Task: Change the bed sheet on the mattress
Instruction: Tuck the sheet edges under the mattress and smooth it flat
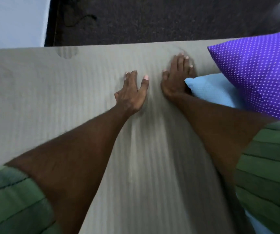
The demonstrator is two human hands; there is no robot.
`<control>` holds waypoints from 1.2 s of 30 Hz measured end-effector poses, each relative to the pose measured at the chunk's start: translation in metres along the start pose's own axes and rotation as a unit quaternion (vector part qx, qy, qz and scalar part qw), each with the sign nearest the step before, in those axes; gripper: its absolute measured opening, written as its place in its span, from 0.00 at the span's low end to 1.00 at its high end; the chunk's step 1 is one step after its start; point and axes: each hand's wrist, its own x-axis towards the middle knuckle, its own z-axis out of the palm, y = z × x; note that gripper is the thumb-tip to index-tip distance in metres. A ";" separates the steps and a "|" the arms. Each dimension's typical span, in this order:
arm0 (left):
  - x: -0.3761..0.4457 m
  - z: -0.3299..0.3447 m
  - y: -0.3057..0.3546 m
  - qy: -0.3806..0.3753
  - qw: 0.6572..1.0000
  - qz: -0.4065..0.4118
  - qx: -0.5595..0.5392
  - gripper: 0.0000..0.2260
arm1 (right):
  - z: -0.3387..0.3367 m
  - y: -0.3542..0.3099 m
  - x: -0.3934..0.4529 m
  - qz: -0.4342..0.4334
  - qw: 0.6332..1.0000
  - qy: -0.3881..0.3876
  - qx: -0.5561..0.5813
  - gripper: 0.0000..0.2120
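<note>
While pressed flat on the grey striped sheet (51,85) covering the mattress, left hand (132,92) and right hand (176,76) lay fingers spread, gripping nothing. Right: blue pillow (210,92), purple dotted pillow (261,71). Far: dark carpet (152,19).

Pale grey bed sheet (51,92) with faint ribbed stripes. Spread flat over the mattress, reaching its far edge. Slightly rippled mid-bed.

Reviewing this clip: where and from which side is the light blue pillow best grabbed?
Grip the light blue pillow at its exposed pointed corner beside the right hand, coming from the left. The purple dotted pillow lies over its right part, so only that corner is free.
</note>
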 end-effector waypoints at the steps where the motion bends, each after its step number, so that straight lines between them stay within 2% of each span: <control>1: 0.000 -0.001 0.004 0.005 1.000 -0.005 -0.009 0.32 | 0.000 -0.017 -0.005 -0.055 0.998 -0.020 0.010 0.33; 3: -0.002 0.000 0.008 0.029 0.999 -0.012 -0.027 0.32 | 0.005 -0.043 -0.018 -0.241 0.965 -0.106 0.021 0.34; 4: -0.004 0.001 0.007 0.039 0.999 -0.016 -0.033 0.31 | 0.008 -0.047 -0.022 -0.282 0.950 -0.133 0.014 0.35; 5: -0.006 0.001 0.004 0.039 0.999 -0.015 -0.033 0.30 | 0.009 -0.044 -0.022 -0.254 0.957 -0.140 0.020 0.35; 7: -0.015 0.002 -0.004 0.014 1.000 0.012 0.008 0.29 | 0.015 -0.022 -0.014 -0.057 0.993 -0.084 0.054 0.37; 8: -0.019 0.001 -0.010 0.000 0.999 0.025 0.038 0.28 | 0.014 -0.012 -0.014 0.025 0.997 -0.053 0.045 0.38; 9: -0.024 0.001 -0.016 -0.008 0.997 0.035 0.064 0.28 | 0.012 -0.004 -0.021 0.057 0.997 -0.033 0.030 0.37; 11: -0.038 0.004 -0.018 -0.009 0.993 0.050 0.104 0.27 | 0.009 -0.001 -0.052 0.016 0.999 -0.025 0.022 0.36; 14: -0.082 0.022 -0.013 0.047 0.984 0.066 0.160 0.22 | 0.008 0.003 -0.160 -0.035 0.996 -0.041 0.066 0.33; 17: -0.142 0.047 -0.013 0.060 0.978 0.109 0.170 0.14 | 0.008 0.027 -0.273 -0.081 0.993 -0.083 -0.005 0.35; 19: -0.176 0.066 -0.021 0.024 0.977 0.122 0.175 0.16 | 0.012 0.037 -0.294 -0.095 0.991 -0.080 -0.046 0.35; 21: -0.199 0.077 -0.028 0.021 0.981 0.102 0.163 0.21 | 0.013 0.036 -0.287 -0.089 0.989 -0.083 -0.080 0.32; 24: -0.223 0.083 -0.030 0.025 0.988 0.073 0.137 0.23 | 0.011 0.036 -0.281 -0.091 0.985 -0.134 -0.062 0.31; 27: -0.247 0.061 -0.013 -0.040 0.986 0.066 0.149 0.21 | -0.031 0.040 -0.290 -0.072 0.975 -0.211 0.003 0.31; 30: -0.275 0.012 0.023 -0.080 0.979 0.075 0.174 0.19 | -0.103 0.038 -0.317 -0.035 0.972 -0.230 0.027 0.30; 33: -0.300 -0.034 0.076 -0.141 0.975 0.070 0.156 0.17 | -0.173 0.034 -0.340 0.007 0.983 -0.165 0.076 0.29; 36: -0.333 -0.071 0.133 -0.167 0.975 0.067 0.126 0.15 | -0.249 0.026 -0.352 0.012 0.983 -0.147 0.108 0.27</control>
